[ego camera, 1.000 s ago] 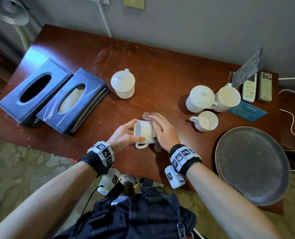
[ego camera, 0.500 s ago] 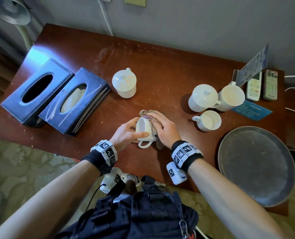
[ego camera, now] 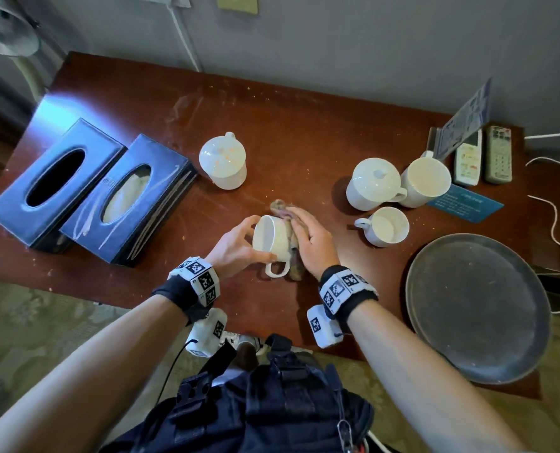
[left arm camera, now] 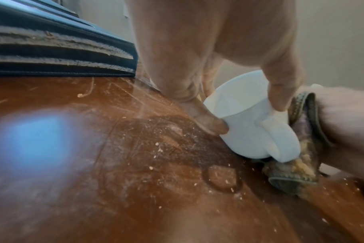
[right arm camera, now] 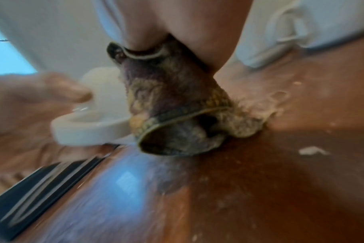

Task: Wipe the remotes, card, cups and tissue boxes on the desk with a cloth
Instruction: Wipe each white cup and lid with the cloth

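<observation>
Behind tipped cup (ego camera: 272, 238), cloth (ego camera: 293, 256) mostly hidden under right hand (ego camera: 314, 246).

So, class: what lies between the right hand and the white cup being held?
The cloth, pressed by the right hand against the cup; the head and left wrist views show it.

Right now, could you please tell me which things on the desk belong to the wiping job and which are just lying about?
Part of the job:
cup in the left hand
cloth under the right hand
other cups
tissue boxes
remotes
card

Lying about:
round tray
lamp
cables
</observation>
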